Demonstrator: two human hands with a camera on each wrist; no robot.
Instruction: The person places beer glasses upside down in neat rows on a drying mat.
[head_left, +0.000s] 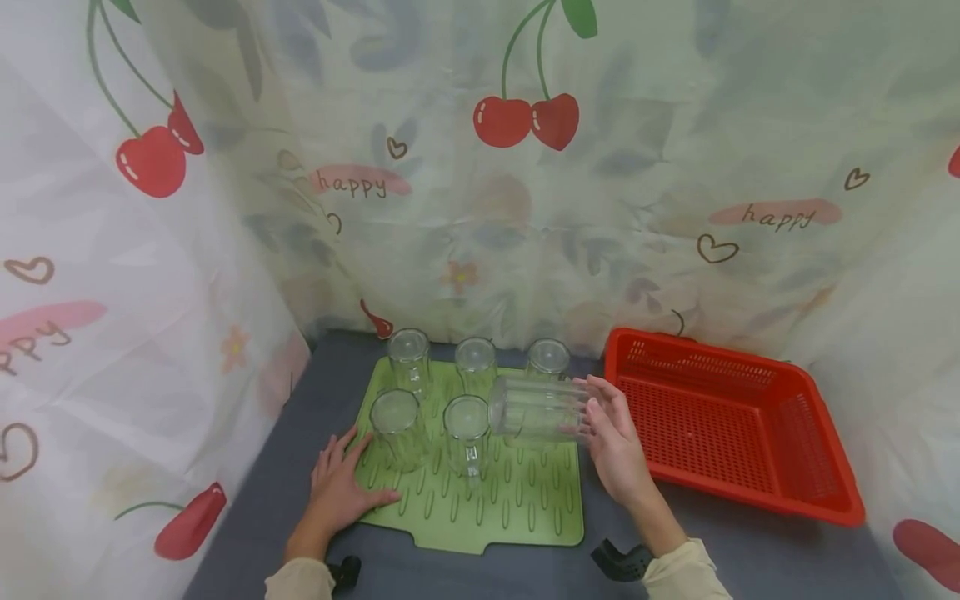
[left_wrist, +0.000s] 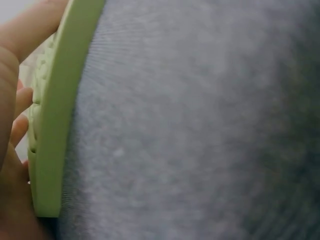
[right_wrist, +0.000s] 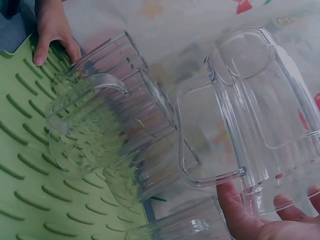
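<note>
My right hand point(head_left: 617, 442) holds a clear mug point(head_left: 536, 408) by its rim end, tipped on its side above the right part of the green drying mat point(head_left: 517, 508). In the right wrist view the mug's handle point(right_wrist: 182, 140) points left, toward the mat. My left hand point(head_left: 341, 483) rests with spread fingers on the mat's left edge. Upside down on the mat, three clear mugs stand in the back row, with a back mug point(head_left: 408, 358) at the left. In front stand a left mug point(head_left: 397, 429) and a middle mug point(head_left: 467, 433).
A red plastic basket point(head_left: 813, 442) stands on the grey table point(head_left: 262, 500), right of the mat and close to my right hand. Printed curtains point(head_left: 465, 225) hang behind and at both sides.
</note>
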